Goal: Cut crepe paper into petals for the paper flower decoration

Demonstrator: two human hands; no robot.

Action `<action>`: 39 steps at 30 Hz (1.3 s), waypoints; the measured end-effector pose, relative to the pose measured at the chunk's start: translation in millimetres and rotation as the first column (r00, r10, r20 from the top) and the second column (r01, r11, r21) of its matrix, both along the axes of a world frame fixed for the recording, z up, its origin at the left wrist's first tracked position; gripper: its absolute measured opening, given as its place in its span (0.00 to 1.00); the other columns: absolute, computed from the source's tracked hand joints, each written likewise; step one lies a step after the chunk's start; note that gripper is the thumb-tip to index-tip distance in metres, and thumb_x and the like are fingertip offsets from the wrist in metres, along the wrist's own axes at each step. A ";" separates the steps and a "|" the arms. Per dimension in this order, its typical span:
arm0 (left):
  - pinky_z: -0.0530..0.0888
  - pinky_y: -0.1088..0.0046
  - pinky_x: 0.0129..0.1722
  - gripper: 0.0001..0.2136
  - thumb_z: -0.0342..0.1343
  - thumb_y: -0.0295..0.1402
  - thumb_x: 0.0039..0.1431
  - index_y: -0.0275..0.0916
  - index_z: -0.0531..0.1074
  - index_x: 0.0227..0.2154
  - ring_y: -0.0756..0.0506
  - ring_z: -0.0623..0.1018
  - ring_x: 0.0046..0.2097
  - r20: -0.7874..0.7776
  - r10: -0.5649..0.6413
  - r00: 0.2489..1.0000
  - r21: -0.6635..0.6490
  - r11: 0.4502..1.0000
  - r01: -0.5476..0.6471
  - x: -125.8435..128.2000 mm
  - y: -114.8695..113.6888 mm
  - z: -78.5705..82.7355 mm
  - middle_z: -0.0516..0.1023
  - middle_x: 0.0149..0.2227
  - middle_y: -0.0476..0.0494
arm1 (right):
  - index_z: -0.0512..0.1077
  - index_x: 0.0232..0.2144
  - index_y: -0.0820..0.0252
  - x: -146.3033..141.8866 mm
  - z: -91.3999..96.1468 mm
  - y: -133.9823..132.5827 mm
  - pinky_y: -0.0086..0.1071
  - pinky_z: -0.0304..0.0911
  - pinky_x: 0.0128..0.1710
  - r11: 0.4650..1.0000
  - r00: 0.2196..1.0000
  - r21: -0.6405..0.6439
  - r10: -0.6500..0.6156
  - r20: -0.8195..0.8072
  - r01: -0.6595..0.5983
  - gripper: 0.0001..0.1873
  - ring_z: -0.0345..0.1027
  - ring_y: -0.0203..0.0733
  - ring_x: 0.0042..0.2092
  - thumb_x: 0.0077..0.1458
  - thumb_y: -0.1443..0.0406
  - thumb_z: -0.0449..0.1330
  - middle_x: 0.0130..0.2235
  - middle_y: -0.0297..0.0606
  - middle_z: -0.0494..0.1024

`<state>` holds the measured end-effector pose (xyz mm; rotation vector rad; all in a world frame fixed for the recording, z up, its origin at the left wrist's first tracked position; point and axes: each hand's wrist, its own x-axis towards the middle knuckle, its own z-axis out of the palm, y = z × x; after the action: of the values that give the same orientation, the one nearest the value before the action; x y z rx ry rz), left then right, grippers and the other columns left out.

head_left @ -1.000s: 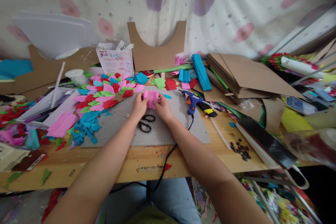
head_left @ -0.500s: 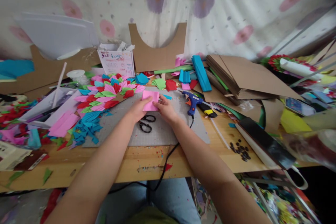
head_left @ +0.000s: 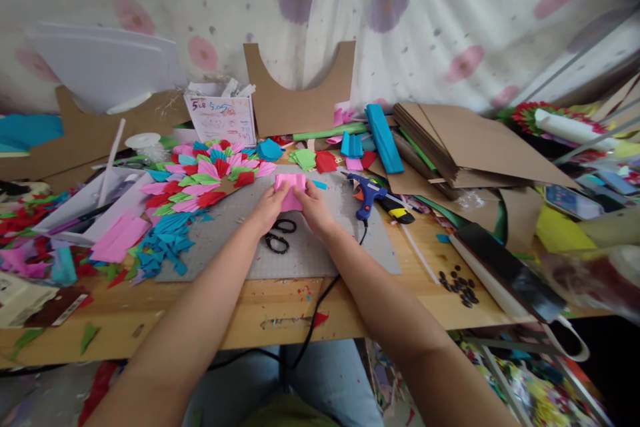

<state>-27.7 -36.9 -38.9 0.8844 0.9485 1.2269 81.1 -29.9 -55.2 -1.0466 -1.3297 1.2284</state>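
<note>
Under a flower-printed curtain (head_left: 400, 13), a wooden table (head_left: 280, 310) crowded with cardboard (head_left: 475, 140) and paper scraps (head_left: 165, 243) bears a grey mat (head_left: 310, 253), where a petal rosette (head_left: 205, 180), a blue glue gun (head_left: 367, 193) and black scissors (head_left: 277, 233) lie. Just above the mat, the left hand (head_left: 267, 210) and right hand (head_left: 315, 210) pinch a pink paper (head_left: 289, 188) from either side, fingers closed on it. Flatter half a second ago, it is now bunched narrower.

Soft daylight, warped blurry edges
</note>
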 end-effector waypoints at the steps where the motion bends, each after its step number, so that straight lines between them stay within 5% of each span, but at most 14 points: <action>1: 0.73 0.70 0.39 0.14 0.58 0.41 0.51 0.36 0.74 0.35 0.48 0.77 0.33 0.004 0.020 1.000 -0.004 1.000 -0.020 0.0 0.1 0.6 0.79 0.32 0.44 | 0.63 0.36 0.58 0.4 2.9 -0.5 0.29 0.59 0.30 0.999 0.999 -0.026 -0.029 -0.031 0.028 0.17 0.64 0.35 0.31 0.48 0.53 0.55 0.30 0.33 0.70; 4: 0.73 0.70 0.38 0.10 0.55 0.37 0.54 0.35 0.73 0.34 0.48 0.77 0.31 0.052 0.048 0.997 -0.061 0.997 -0.045 -0.9 0.4 6.2 0.79 0.31 0.43 | 0.65 0.30 0.59 2.0 11.5 -3.0 0.28 0.56 0.26 0.991 0.992 -0.121 -0.072 -0.105 0.060 0.20 0.61 0.33 0.25 0.40 0.52 0.61 0.24 0.30 0.68; 10: 0.73 0.67 0.44 0.10 0.49 0.32 0.58 0.32 0.73 0.35 0.46 0.78 0.36 0.265 -0.076 0.961 -0.199 0.971 0.131 -6.9 1.2 19.9 0.79 0.32 0.39 | 0.62 0.24 0.59 8.2 26.7 -9.2 0.25 0.53 0.23 0.978 0.977 -0.208 -0.026 -0.212 -0.019 0.23 0.57 0.29 0.22 0.30 0.54 0.67 0.20 0.26 0.66; 16: 0.73 0.68 0.43 0.09 0.58 0.28 0.50 0.34 0.74 0.36 0.47 0.78 0.35 0.174 -0.122 0.977 -0.131 0.981 0.146 -7.0 -3.3 19.7 0.79 0.34 0.41 | 0.59 0.23 0.58 10.6 28.4 -9.2 0.25 0.50 0.22 0.984 0.985 -0.175 -0.021 -0.172 -0.009 0.24 0.55 0.29 0.20 0.30 0.52 0.66 0.18 0.24 0.64; 26: 0.74 0.67 0.39 0.09 0.62 0.28 0.44 0.33 0.74 0.32 0.45 0.78 0.33 0.065 -0.040 0.997 -0.130 0.990 0.048 -10.8 -1.2 18.2 0.79 0.30 0.41 | 0.61 0.24 0.58 10.3 24.8 -5.4 0.26 0.55 0.22 0.992 0.993 -0.097 -0.074 0.088 0.083 0.17 0.60 0.31 0.22 0.41 0.54 0.61 0.20 0.28 0.66; 30: 0.74 0.65 0.41 0.11 0.62 0.29 0.44 0.32 0.73 0.33 0.43 0.78 0.36 0.066 0.162 0.984 -0.035 0.986 -0.160 -21.4 6.3 20.0 0.79 0.31 0.41 | 0.62 0.24 0.59 14.5 28.8 -9.7 0.28 0.60 0.25 0.996 0.977 -0.084 -0.016 0.212 0.034 0.12 0.65 0.33 0.24 0.47 0.57 0.58 0.23 0.32 0.71; 32: 0.73 0.65 0.42 0.11 0.61 0.30 0.44 0.33 0.73 0.33 0.44 0.78 0.37 0.062 0.304 0.951 0.007 0.952 -0.305 -28.5 11.1 20.6 0.79 0.32 0.42 | 0.65 0.26 0.59 15.9 35.4 -18.3 0.28 0.59 0.27 0.992 0.891 0.017 0.102 0.443 -0.123 0.11 0.66 0.34 0.27 0.48 0.58 0.58 0.25 0.33 0.73; 35: 0.72 0.66 0.43 0.10 0.62 0.29 0.43 0.35 0.72 0.32 0.44 0.78 0.38 0.058 0.417 0.907 0.035 0.907 -0.419 -34.8 15.6 21.3 0.79 0.33 0.44 | 0.70 0.29 0.59 12.4 47.4 -36.1 0.30 0.57 0.30 0.916 0.537 0.076 0.162 0.828 -0.393 0.15 0.67 0.40 0.34 0.41 0.55 0.63 0.33 0.37 0.75; 37: 0.72 0.66 0.43 0.09 0.61 0.28 0.43 0.36 0.72 0.31 0.44 0.78 0.39 0.062 0.421 0.905 0.037 0.905 -0.424 -35.0 16.0 22.2 0.79 0.34 0.44 | 0.71 0.33 0.59 6.6 53.8 -46.5 0.31 0.56 0.30 0.892 0.340 0.055 0.114 0.933 -0.448 0.18 0.68 0.44 0.37 0.40 0.54 0.63 0.38 0.42 0.75; 39: 0.72 0.67 0.44 0.08 0.61 0.27 0.44 0.36 0.72 0.30 0.45 0.78 0.40 0.068 0.421 0.904 0.034 0.905 -0.424 -33.6 15.0 23.8 0.79 0.33 0.45 | 0.72 0.36 0.59 1.3 58.4 -52.4 0.32 0.55 0.30 0.890 0.226 0.029 0.084 0.970 -0.455 0.18 0.68 0.46 0.38 0.43 0.56 0.61 0.39 0.45 0.75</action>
<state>-61.4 -21.9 -15.1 0.6914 1.1025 1.6432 82.4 -82.3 3.2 -1.4174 -2.6950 0.4128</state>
